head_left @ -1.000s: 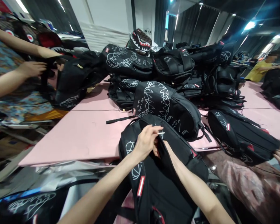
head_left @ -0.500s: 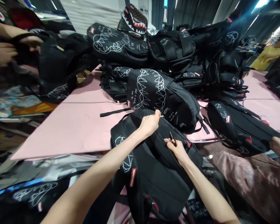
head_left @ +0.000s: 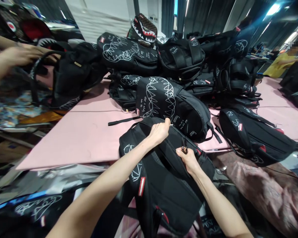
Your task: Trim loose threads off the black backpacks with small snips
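Observation:
A black backpack [head_left: 173, 195] with white scribbled drawings and a red-and-white tag leans against the table's near edge, its padded side toward me. My left hand [head_left: 160, 132] is closed on its upper part; a small pale bit sticks out by the fingertips, too small to name. My right hand [head_left: 188, 158] rests lower on the same backpack, fingers wrapped around small dark thread snips [head_left: 184, 149] whose blades point up. Just beyond my hands lies another black backpack [head_left: 161, 99] with white zigzag drawings and lettering.
Several black backpacks [head_left: 129, 49] are piled at the back of the pink table [head_left: 72, 138], with a shark-mouth bag [head_left: 144, 29] on top. Another backpack [head_left: 258, 135] lies at the right. At the left, a co-worker's hands [head_left: 20, 58] are by a black bag [head_left: 74, 72].
My hands stay nearly in place on the backpack; the snips now point more upright. The left co-worker's hands have shifted at their bag, and the right co-worker's hand has left the right backpack.

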